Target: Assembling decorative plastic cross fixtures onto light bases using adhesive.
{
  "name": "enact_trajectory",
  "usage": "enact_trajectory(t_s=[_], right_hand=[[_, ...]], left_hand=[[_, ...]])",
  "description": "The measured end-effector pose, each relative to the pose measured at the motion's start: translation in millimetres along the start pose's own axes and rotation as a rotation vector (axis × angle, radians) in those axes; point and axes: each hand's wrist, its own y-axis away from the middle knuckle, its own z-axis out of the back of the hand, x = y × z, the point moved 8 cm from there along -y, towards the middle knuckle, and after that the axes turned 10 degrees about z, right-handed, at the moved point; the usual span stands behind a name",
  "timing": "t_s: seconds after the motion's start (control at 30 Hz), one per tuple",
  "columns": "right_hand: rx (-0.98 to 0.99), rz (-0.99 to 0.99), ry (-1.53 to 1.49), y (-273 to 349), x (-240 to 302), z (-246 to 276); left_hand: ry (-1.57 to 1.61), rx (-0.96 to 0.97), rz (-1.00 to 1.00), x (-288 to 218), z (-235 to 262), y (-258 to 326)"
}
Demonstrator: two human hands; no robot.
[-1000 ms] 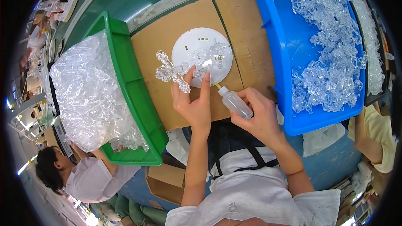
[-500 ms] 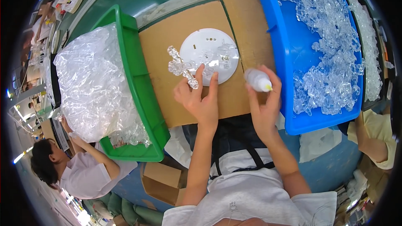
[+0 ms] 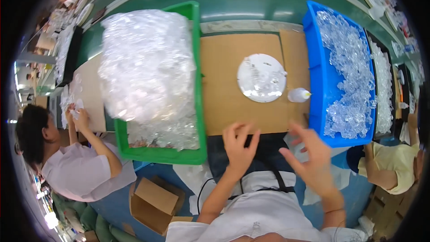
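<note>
I see left hand (image 3: 238, 145) fingers spread, empty | right hand (image 3: 309, 154) open, empty, both at cardboard-covered bench (image 3: 228, 103) near edge | white disc (image 3: 261, 77) mid-cardboard, small bottle (image 3: 298, 94) just right | between pieces; next calls for reaching.

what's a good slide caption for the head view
Both empty hands hover near a brown cardboard sheet bearing a round white disc.

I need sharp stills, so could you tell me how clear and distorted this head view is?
Head view: strong fisheye bend, black corners; the right hand is motion-blurred, the left hand slightly; glare whitens the clear plastic in the green bin; the white disc stays sharp.
</note>
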Motion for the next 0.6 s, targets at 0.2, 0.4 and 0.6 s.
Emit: enact_trajectory(t_s=[0.2, 0.4, 0.6], right_hand=[[0.03, 0.245, 0.71, -165, 41, -14], [-0.121, 0.635, 0.644, -269, 30, 2], [-0.067, 0.608, 0.517, -255, 45, -24]], left_hand=[[0.371, 0.162, -0.105, -23, 43, 18], [0.26, -0.042, -0.021, -5, 145, 25], [0.294, -0.371, 0.2, 37, 204, 28]])
